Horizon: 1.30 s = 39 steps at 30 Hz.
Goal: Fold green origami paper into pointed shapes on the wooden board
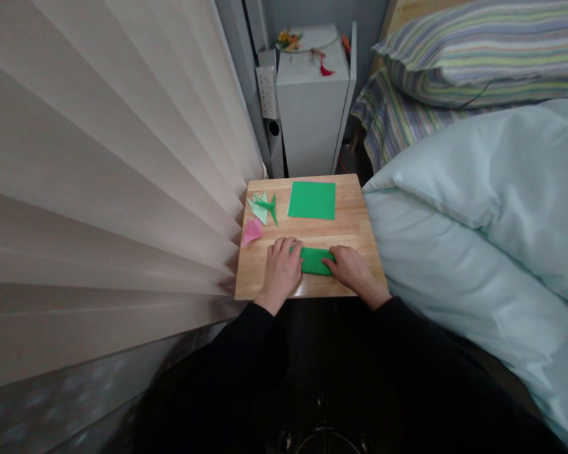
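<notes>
- At bottom, too dark to identify: curved shiny metal piece.
- Both arms in black sleeves, matte cloth.
- Pressing with left hand on left end of folded green paper; fingers narrow, side by side, closed down on it.
- Holding right end with right hand; thumb and forefinger narrow, pinched at edge.
- Folded to a flat oblong, lying near front edge of small wooden table; smooth, pale grain.
- Left of left hand, beyond it: pink folded paper, pointed.
- Just beyond pink: pale green folded paper, many-pointed, with darker green folded piece touching it, slim and spiky.
- Near far edge: flat green sheet, roughly square, white along left side.
- Along left: pleated pale curtain, soft vertical folds.
- Along right: pale blue quilt, slightly glossy, puffy.
- Beyond table: white cabinet, boxy; on top, red tassel and yellow-orange flowers.
- Beside cabinet: white dotted panel.
- Far right: striped pillow on striped sheet.
</notes>
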Each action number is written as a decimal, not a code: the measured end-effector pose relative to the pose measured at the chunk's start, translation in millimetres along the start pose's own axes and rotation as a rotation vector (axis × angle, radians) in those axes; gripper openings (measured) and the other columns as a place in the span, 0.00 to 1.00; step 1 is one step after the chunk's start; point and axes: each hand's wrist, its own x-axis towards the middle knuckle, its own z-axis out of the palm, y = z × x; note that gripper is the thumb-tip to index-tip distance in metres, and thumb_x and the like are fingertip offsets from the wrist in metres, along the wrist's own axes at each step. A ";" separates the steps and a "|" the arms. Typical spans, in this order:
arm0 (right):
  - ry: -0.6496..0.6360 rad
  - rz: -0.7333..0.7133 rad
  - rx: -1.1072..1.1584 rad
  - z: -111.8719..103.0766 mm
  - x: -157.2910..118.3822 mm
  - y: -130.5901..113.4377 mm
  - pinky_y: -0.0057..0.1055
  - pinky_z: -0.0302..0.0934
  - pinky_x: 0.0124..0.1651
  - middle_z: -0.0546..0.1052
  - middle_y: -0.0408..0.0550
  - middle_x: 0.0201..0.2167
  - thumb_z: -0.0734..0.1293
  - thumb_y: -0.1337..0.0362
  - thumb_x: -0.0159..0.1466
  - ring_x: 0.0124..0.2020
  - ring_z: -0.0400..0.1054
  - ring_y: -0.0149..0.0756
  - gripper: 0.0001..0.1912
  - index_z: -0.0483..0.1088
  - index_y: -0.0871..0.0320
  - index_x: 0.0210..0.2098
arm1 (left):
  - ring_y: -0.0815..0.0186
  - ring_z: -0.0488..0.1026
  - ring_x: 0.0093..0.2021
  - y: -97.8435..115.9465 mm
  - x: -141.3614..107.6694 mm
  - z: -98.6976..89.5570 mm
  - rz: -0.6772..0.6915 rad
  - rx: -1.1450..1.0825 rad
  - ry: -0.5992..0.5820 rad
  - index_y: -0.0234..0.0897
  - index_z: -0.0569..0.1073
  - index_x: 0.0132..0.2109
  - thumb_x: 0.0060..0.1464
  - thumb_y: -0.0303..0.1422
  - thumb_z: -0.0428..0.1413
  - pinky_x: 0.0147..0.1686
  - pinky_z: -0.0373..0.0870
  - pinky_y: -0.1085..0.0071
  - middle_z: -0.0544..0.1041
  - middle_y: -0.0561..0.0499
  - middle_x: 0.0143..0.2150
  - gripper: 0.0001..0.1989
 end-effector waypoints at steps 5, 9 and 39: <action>0.002 0.018 -0.001 3.2 2.1 1.3 0.33 0.62 0.43 0.83 0.59 0.44 0.63 0.59 0.73 0.46 0.78 0.47 0.13 0.76 0.61 0.44 | 0.48 0.66 0.65 32.1 -20.5 10.6 0.139 -0.001 -0.059 0.31 0.73 0.59 0.67 0.30 0.50 0.63 0.64 0.52 0.73 0.37 0.64 0.17; 0.009 0.036 -0.013 4.2 1.8 -1.1 0.33 0.62 0.42 0.83 0.60 0.44 0.62 0.58 0.74 0.46 0.78 0.48 0.13 0.75 0.60 0.44 | 0.46 0.62 0.70 39.2 -30.9 27.0 0.112 -0.024 -0.098 0.30 0.69 0.65 0.66 0.31 0.50 0.68 0.58 0.47 0.69 0.34 0.69 0.23; -0.045 0.101 0.104 -2.0 -2.2 -6.8 0.35 0.63 0.42 0.83 0.61 0.43 0.65 0.59 0.71 0.46 0.78 0.48 0.13 0.77 0.61 0.46 | 0.32 0.47 0.75 22.1 -18.5 17.6 -0.102 0.028 -0.137 0.40 0.68 0.69 0.58 0.28 0.55 0.68 0.48 0.29 0.56 0.38 0.76 0.31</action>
